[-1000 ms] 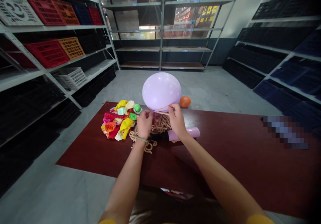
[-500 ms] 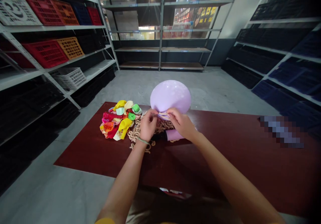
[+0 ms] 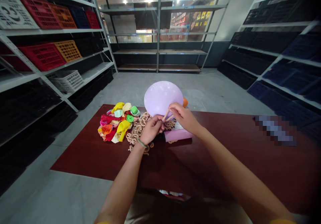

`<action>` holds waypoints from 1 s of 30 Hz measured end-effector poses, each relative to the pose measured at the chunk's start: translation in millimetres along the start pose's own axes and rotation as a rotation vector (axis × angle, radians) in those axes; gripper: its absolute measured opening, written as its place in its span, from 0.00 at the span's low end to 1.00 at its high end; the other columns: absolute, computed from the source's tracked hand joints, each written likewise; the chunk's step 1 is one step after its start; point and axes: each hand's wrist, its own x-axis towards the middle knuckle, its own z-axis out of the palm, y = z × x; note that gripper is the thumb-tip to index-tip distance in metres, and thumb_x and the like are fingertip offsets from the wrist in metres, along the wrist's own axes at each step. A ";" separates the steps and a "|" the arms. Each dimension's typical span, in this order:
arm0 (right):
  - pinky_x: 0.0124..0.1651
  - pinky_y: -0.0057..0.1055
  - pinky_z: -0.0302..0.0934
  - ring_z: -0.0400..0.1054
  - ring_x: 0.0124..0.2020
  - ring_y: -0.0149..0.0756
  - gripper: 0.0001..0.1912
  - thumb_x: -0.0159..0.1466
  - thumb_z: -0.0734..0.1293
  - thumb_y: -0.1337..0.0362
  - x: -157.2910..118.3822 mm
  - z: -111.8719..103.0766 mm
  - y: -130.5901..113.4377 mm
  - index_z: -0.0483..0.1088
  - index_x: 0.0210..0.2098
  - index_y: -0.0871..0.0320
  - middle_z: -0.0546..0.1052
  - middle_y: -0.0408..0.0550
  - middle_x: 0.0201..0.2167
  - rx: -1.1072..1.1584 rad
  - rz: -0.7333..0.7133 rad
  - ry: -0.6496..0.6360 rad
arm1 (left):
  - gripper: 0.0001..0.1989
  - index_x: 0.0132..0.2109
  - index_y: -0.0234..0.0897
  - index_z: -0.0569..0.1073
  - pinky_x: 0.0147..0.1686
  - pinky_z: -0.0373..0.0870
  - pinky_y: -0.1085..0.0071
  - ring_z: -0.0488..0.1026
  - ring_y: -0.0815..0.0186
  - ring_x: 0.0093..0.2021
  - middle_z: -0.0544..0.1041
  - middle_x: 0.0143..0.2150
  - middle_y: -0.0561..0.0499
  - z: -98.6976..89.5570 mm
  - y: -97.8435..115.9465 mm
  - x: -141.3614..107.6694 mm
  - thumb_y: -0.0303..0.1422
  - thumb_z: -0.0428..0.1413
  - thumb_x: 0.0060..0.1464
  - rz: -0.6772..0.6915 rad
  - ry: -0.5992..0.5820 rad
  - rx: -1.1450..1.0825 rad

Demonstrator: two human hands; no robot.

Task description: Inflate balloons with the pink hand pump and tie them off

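Note:
An inflated pale purple balloon (image 3: 162, 96) is above the table's far edge, its neck end toward me. My left hand (image 3: 151, 129) is closed in a pinch at the balloon's neck, which the fingers mostly hide. My right hand (image 3: 185, 117) pinches a tan rubber band (image 3: 165, 115), stretched between the two hands in front of the balloon. Under my hands lies a heap of curled tan bands (image 3: 136, 131). Beside it is a pink hand pump (image 3: 178, 135) with a black end, partly behind my left hand.
Uninflated balloons in many colours (image 3: 116, 122) are piled on the left of the dark red table (image 3: 215, 163). A blurred-out object (image 3: 276, 130) lies at the right. Something orange (image 3: 185, 102) shows behind the balloon. Shelves with crates (image 3: 42, 55) line the room.
My right hand has drawn away from the left, stretching the tan band between them. The balloon has shifted slightly left in view, and more of the pump and the orange thing now show.

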 end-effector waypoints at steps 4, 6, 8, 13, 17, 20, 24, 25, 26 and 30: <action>0.32 0.29 0.54 0.63 0.25 0.30 0.12 0.70 0.55 0.54 1.5 1.5 0.5 0.65 0.43 0.52 0.69 0.39 0.27 -0.006 0.019 -0.020 | 0.13 0.42 0.34 0.70 0.27 0.65 0.77 0.69 0.73 0.25 0.73 0.29 0.53 -2.1 0.9 -1.3 0.40 0.55 0.58 0.011 -0.107 0.062; 0.33 0.29 0.54 0.63 0.26 0.30 0.11 0.70 0.55 0.55 1.9 2.7 0.1 0.65 0.42 0.52 0.69 0.40 0.28 -0.009 0.026 -0.027 | 0.14 0.42 0.34 0.71 0.29 0.68 0.75 0.70 0.71 0.27 0.74 0.30 0.52 -2.8 1.2 -1.7 0.41 0.56 0.58 0.015 -0.127 0.090; 0.34 0.30 0.54 0.64 0.28 0.31 0.10 0.70 0.56 0.56 2.2 4.1 0.0 0.65 0.42 0.52 0.70 0.40 0.29 -0.011 0.035 -0.033 | 0.14 0.40 0.34 0.72 0.29 0.69 0.74 0.71 0.70 0.27 0.74 0.29 0.52 -2.9 0.9 -1.4 0.43 0.56 0.57 0.016 -0.115 0.117; 0.35 0.31 0.54 0.64 0.29 0.31 0.08 0.70 0.57 0.57 4.2 5.4 -2.6 0.64 0.41 0.52 0.71 0.41 0.30 0.003 0.040 -0.036 | 0.17 0.37 0.33 0.72 0.26 0.67 0.75 0.70 0.72 0.23 0.74 0.27 0.52 -0.5 -2.0 1.1 0.46 0.57 0.55 -0.007 -0.030 0.121; 0.34 0.31 0.55 0.62 0.27 0.30 0.07 0.68 0.59 0.57 7.5 2.3 -7.2 0.60 0.43 0.51 0.67 0.37 0.25 0.175 0.064 -0.071 | 0.19 0.36 0.33 0.71 0.24 0.65 0.77 0.68 0.74 0.22 0.73 0.26 0.53 0.9 -0.4 1.2 0.47 0.58 0.54 -0.042 0.016 0.045; 0.33 0.31 0.56 0.61 0.26 0.30 0.10 0.67 0.61 0.56 9.7 -0.3 -9.6 0.57 0.44 0.50 0.64 0.35 0.23 0.373 0.099 -0.105 | 0.19 0.36 0.33 0.71 0.23 0.63 0.78 0.68 0.74 0.21 0.74 0.26 0.53 0.7 2.9 0.5 0.48 0.57 0.54 -0.035 0.058 -0.003; 0.33 0.32 0.60 0.63 0.27 0.30 0.14 0.63 0.65 0.55 12.2 -4.0 -13.1 0.57 0.42 0.50 0.66 0.36 0.25 0.502 0.175 -0.161 | 0.19 0.36 0.34 0.69 0.24 0.66 0.76 0.71 0.72 0.23 0.76 0.28 0.52 1.0 2.2 1.3 0.48 0.55 0.56 -0.017 0.032 -0.009; 0.32 0.32 0.60 0.63 0.27 0.30 0.14 0.62 0.66 0.55 12.9 -4.9 -14.2 0.57 0.42 0.50 0.65 0.36 0.24 0.515 0.191 -0.176 | 0.19 0.36 0.35 0.68 0.25 0.67 0.75 0.72 0.71 0.24 0.76 0.29 0.51 1.5 1.0 1.4 0.48 0.53 0.57 -0.011 0.014 0.009; 0.32 0.32 0.60 0.64 0.26 0.30 0.15 0.62 0.67 0.55 13.8 -5.9 -15.5 0.58 0.41 0.50 0.65 0.35 0.23 0.522 0.203 -0.193 | 0.18 0.36 0.35 0.68 0.26 0.67 0.75 0.72 0.70 0.25 0.77 0.29 0.50 2.3 -0.2 1.1 0.48 0.52 0.59 0.000 0.001 0.046; 0.31 0.30 0.58 0.66 0.27 0.31 0.13 0.61 0.68 0.56 17.7 -8.7 -23.0 0.59 0.39 0.51 0.66 0.36 0.23 0.424 0.221 -0.233 | 0.17 0.34 0.37 0.69 0.31 0.67 0.72 0.71 0.68 0.27 0.75 0.28 0.51 6.0 -2.4 -3.0 0.43 0.45 0.64 0.140 0.019 0.452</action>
